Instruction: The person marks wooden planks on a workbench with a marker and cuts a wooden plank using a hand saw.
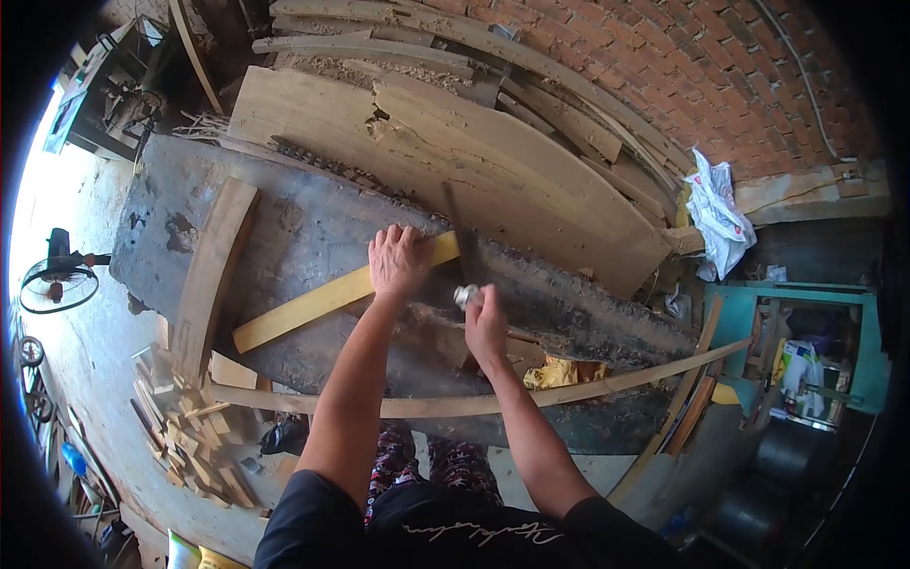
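Note:
My left hand (398,260) presses down on a yellowish wooden strip (308,302), its fingers curled over the far edge near the strip's right end. The strip lies slantwise on a dark, worn workbench (313,204). In my closed right hand (486,327) is the whitish grip of what looks like a handsaw (454,213). Its thin dark blade is blurred and runs away from me, at the strip's right end. I cannot tell whether the blade touches the wood. Closer to me, a long curved wooden strip (445,406) spans the bench's near side.
A wide curved board (161,284) lies at the left. Large sawdust-covered panels (493,156) lean behind the bench by a brick wall (720,76). A crumpled yellow bag (566,373) sits nearby. Wood offcuts (194,441) and a fan (59,283) stand left; a teal frame (863,351) right.

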Demonstrator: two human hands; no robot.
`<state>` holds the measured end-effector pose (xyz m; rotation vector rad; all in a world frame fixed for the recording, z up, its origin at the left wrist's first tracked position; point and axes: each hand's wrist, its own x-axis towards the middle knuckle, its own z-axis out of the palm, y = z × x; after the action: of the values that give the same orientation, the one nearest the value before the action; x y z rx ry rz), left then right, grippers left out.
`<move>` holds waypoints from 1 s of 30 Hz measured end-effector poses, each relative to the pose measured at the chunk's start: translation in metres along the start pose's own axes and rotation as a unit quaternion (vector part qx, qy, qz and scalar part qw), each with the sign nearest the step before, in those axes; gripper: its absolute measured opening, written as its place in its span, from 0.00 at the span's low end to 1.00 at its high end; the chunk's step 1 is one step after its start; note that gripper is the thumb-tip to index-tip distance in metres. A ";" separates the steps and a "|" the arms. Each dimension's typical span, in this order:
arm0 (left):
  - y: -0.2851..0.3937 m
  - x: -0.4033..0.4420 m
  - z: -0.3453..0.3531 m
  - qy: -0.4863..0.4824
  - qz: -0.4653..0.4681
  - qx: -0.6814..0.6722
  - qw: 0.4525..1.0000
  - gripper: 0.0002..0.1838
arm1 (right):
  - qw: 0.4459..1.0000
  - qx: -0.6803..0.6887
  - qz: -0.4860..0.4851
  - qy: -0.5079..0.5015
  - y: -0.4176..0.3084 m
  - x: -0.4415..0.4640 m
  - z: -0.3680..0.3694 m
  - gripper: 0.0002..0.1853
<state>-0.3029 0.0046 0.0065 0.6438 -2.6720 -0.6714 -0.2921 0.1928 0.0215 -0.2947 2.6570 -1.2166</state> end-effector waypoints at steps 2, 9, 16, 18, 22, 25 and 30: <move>0.001 -0.002 0.001 -0.011 -0.005 0.004 1.000 0.12 | 0.999 0.016 0.024 0.018 -0.001 0.023 0.006 0.07; 0.010 0.004 -0.008 -0.042 -0.025 0.017 0.999 0.21 | 0.999 -0.040 -0.024 -0.017 -0.014 -0.013 -0.012 0.09; 0.013 0.006 -0.010 -0.068 -0.029 0.037 0.997 0.24 | 0.999 -0.030 -0.024 -0.015 -0.016 -0.003 -0.011 0.09; 0.011 0.006 -0.009 -0.077 -0.021 0.055 0.995 0.25 | 0.999 -0.030 -0.039 -0.013 -0.016 0.012 -0.003 0.08; 0.014 0.007 -0.011 -0.076 -0.018 0.051 0.996 0.25 | 0.998 -0.062 0.000 -0.031 -0.023 0.003 -0.012 0.08; 0.013 0.006 -0.008 -0.066 -0.014 0.056 0.996 0.26 | 0.995 -0.096 0.020 -0.024 -0.021 0.014 -0.002 0.08; 0.013 0.008 -0.006 -0.061 -0.015 0.060 0.996 0.27 | 0.994 -0.106 0.003 -0.025 -0.015 0.024 -0.010 0.09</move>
<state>-0.3120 0.0087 0.0191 0.6953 -2.8388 -0.5793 -0.3161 0.1836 0.0370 -0.3433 2.7434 -0.9134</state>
